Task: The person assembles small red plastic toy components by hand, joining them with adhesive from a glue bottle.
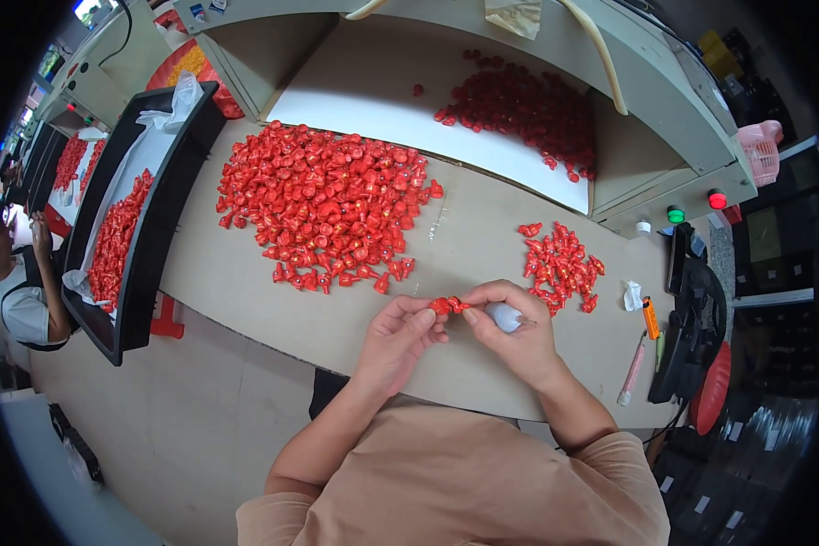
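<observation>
Both hands meet over the near edge of the table. My left hand (396,341) is closed, pinching a small red plastic piece (440,306) between thumb and fingers. Fingertips of my right hand (523,346) grip the other end of the red plastic, touching the left hand's part; whether it is one piece or two I cannot tell. Tucked in the right palm is a small whitish squeeze bottle (503,317) with a thin tip pointing right. Beyond the left hand spreads a large pile of red plastic pieces (328,200); a smaller pile (562,264) lies beyond the right hand.
A grey cabinet (646,91) arches over a white shelf (364,100) bearing more red pieces. A black tray (146,300) of red pieces stands left; a person (32,291) sits beyond it. An orange lighter (651,318) and a pink-handled tool (632,369) lie right.
</observation>
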`<state>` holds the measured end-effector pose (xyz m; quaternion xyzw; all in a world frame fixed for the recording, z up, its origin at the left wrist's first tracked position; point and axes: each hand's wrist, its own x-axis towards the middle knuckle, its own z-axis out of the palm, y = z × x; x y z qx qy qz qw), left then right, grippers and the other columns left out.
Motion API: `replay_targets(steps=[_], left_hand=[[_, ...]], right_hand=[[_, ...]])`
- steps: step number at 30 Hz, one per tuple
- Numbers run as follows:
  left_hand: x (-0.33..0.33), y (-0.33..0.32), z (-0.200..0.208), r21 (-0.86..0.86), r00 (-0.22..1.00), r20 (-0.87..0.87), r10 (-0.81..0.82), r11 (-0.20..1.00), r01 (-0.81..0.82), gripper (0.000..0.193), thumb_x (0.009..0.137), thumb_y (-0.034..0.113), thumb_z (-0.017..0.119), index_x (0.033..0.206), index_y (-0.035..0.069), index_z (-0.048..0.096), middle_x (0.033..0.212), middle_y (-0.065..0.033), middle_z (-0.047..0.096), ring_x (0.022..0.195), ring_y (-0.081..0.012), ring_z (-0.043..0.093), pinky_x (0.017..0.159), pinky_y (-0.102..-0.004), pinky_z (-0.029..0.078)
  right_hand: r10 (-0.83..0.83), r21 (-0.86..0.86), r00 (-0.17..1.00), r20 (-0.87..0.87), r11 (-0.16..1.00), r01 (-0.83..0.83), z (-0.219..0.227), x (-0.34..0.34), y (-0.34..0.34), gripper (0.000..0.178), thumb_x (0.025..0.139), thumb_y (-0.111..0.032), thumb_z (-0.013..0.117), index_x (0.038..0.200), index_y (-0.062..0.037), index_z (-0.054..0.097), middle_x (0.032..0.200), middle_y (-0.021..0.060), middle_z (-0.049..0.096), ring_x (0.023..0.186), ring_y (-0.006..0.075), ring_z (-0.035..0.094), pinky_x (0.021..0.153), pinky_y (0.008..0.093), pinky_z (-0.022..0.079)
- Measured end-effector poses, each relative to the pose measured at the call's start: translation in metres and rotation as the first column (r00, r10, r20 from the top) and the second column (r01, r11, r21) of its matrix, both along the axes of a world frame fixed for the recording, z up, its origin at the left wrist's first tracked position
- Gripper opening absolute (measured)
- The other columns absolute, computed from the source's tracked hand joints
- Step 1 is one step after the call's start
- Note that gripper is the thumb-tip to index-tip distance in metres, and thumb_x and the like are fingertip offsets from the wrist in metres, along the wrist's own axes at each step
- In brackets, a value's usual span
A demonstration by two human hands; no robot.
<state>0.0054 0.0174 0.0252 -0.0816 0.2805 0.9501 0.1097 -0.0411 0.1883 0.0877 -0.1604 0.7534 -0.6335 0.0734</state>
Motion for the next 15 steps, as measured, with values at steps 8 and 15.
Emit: replay_targets(steps=[8,15], left_hand=[[-0.0003,0.0005,0.0025,-0.039,1.000,-0.004,-0.011,0.999,0.011,0.010,0.093,0.009,0.056,0.102,0.004,0.057,0.097,-0.0093,0.065,0.084,-0.0149,0.061,0.077,-0.0328,0.052],[0.0006,0.0034,0.0032,-0.162,1.000,-0.016,-0.011,0.987,0.008,0.011,0.092,0.007,0.056,0.102,0.003,0.058,0.096,-0.0090,0.066,0.084,-0.0150,0.061,0.077,-0.0327,0.051]], right_hand=[[0.049,0.090,0.988,-0.144,0.995,-0.037,-0.0020,-0.0018,-0.0017,0.017,0.077,0.002,0.067,0.094,-0.0019,0.065,0.087,0.0070,0.066,0.080,0.0145,0.063,0.067,0.0256,0.049],[0.082,0.167,0.976,-0.204,0.985,-0.048,0.0025,-0.0055,0.0016,0.018,0.076,0.003,0.067,0.093,-0.0024,0.065,0.087,0.0081,0.066,0.077,0.0166,0.064,0.066,0.0273,0.050]])
